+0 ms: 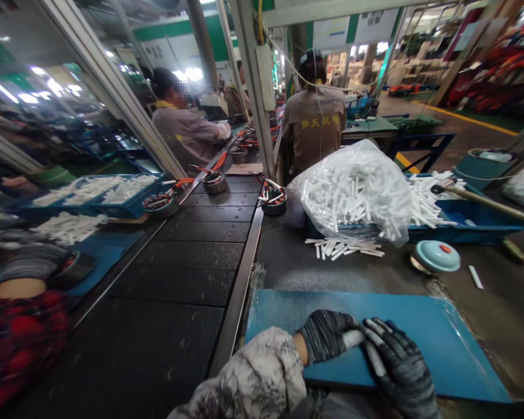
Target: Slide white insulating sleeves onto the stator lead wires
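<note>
One blue mat [449, 346] here, left hand [329, 336] curled over it, right hand [399, 361] outstretched, and either grip's hold I can't tell!

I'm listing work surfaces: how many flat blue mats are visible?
2. One blue mat lies beneath the left hand and right hand; the other mat is across the black conveyor, on the left, partly covered. More may be hidden.

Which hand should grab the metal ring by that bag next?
Probably the gloved left hand: it looks nearer the round dark metal ring by the clear plastic bag. The gloved right hand lies farther right.
</note>
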`<action>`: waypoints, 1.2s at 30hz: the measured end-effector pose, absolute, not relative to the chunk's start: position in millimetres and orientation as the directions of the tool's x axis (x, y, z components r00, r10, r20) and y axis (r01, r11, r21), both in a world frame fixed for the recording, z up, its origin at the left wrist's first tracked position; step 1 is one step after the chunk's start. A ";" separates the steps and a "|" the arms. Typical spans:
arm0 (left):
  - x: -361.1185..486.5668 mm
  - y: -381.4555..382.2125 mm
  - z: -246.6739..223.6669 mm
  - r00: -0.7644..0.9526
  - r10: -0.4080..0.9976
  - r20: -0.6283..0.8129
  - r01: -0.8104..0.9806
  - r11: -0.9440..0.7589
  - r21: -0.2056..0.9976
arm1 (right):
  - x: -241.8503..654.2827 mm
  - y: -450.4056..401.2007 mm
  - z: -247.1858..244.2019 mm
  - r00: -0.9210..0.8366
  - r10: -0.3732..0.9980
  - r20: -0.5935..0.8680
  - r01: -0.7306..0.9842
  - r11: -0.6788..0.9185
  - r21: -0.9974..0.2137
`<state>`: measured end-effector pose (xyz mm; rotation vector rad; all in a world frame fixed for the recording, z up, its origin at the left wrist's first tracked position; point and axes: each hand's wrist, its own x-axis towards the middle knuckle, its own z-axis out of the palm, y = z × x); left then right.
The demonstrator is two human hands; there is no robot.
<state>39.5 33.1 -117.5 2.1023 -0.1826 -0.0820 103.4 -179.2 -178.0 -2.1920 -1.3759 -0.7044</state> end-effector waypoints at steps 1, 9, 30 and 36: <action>39.5 33.1 -116.9 0.986 -0.163 0.014 -0.096 -0.503 0.859 | 103.3 -179.2 -177.8 0.371 0.676 0.636 0.910 -0.400 -0.106; 40.1 33.0 -114.4 0.987 -0.158 -0.004 -0.075 -0.494 0.866 | 103.9 -181.2 -181.8 0.380 0.683 0.624 0.906 -0.412 -0.100; 39.5 33.3 -110.1 0.987 -0.159 0.006 -0.086 -0.504 0.859 | 104.7 -179.6 -176.7 0.372 0.685 0.626 0.911 -0.398 -0.106; 40.1 33.5 -111.2 0.986 -0.166 -0.004 -0.085 -0.526 0.846 | 103.9 -179.5 -177.4 0.375 0.680 0.629 0.910 -0.400 -0.110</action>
